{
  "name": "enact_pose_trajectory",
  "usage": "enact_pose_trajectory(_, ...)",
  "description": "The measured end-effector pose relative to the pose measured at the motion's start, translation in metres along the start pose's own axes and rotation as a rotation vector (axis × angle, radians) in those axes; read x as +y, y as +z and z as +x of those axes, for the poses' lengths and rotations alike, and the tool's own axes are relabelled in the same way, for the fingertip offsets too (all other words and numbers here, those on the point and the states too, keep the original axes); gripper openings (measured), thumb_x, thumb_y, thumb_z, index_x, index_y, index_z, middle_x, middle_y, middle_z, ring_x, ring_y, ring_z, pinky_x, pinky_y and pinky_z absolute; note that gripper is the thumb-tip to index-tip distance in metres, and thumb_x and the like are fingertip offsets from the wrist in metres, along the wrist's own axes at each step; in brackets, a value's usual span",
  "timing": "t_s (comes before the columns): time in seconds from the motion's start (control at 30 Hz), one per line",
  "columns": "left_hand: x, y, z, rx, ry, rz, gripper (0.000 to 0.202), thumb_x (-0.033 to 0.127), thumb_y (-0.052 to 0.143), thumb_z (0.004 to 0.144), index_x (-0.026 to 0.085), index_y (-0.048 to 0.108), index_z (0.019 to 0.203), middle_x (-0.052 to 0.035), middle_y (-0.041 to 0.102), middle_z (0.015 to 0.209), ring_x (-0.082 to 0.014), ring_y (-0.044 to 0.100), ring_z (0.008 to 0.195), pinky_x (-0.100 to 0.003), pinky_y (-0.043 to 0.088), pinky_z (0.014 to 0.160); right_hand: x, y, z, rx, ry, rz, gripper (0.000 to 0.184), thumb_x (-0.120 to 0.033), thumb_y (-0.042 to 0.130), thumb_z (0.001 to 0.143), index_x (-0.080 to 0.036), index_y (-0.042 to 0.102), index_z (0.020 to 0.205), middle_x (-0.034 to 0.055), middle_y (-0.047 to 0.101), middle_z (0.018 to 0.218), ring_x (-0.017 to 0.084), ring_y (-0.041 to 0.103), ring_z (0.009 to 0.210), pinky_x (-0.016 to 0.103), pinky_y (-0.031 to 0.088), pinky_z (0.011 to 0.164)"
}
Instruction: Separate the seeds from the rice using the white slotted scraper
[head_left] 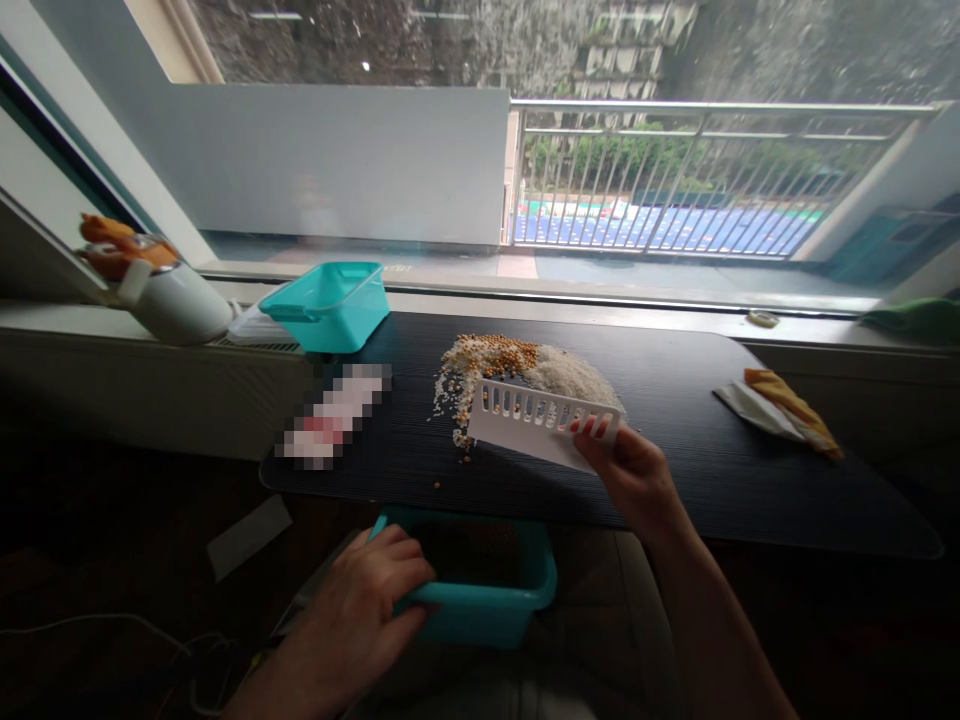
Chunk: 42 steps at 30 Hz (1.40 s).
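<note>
My right hand (637, 478) grips one end of a white slotted plastic plate (517, 438), held on edge over the dark table. Just beyond the plate lies a spread pile of white rice grains (574, 378) mixed with yellow kernels, possibly corn or soybeans (517, 355). Some grains show through the slots, and a few are scattered to the left. Below the table's front edge, my left hand (375, 580) is closed on the rim of a teal plastic bin (487, 612) at my lap. The inside of this bin is dark, its contents hard to make out.
A second teal bin (337, 305) stands at the table's back left, beside a white pot (176, 300) on the sill. A blurred-out item (334, 418) lies on the left of the table (675, 400). At right rests a yellow and white packet (784, 410). A window runs behind.
</note>
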<state>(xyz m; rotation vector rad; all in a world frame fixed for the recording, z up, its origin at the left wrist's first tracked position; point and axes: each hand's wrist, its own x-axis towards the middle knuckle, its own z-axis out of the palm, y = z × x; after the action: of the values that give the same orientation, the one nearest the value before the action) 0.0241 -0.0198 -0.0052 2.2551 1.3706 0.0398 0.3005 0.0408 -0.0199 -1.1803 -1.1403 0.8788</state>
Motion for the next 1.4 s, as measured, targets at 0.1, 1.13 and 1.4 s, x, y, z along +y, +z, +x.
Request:
enact_pose_trajectory(0.1,0.001,0.000,0.000,-0.009,0.002,0.003,0.012,0.010,0.056,0.074,0.019,0.062,0.071,-0.0009,0.065,0.081,-0.0206,0.056,0.087,-0.036,0.037,0.079,-0.002,-0.002,-0.004,-0.012,0.008,0.030,0.028,-0.047,0.079,0.068,-0.021,0.075,0.080,0.0041,0.074,0.083,0.022,0.067,0.082,0.039,0.054,0.084)
enact_pose_trajectory(1.13,-0.009,0.002,-0.007,0.015,-0.014,-0.010,0.015,0.010,0.055,0.075,0.020,0.066,0.074,-0.0016,0.065,0.085,-0.0211,0.056,0.090,-0.036,0.038,0.082,0.001,0.010,-0.029,-0.282,0.044,0.036,0.017,-0.038,0.069,0.083,-0.023,0.074,0.088,0.0024,0.072,0.088,0.017,0.065,0.086,0.026,0.052,0.079)
enact_pose_trajectory(1.4,-0.005,0.003,-0.004,0.024,0.009,-0.024,0.013,0.007,0.057,0.074,0.018,0.063,0.073,0.0011,0.064,0.079,-0.0193,0.056,0.085,-0.034,0.035,0.077,0.019,0.004,-0.023,0.021,0.095,0.026,0.027,-0.044,0.075,0.074,-0.021,0.075,0.090,0.0042,0.075,0.091,0.021,0.067,0.087,0.035,0.053,0.086)
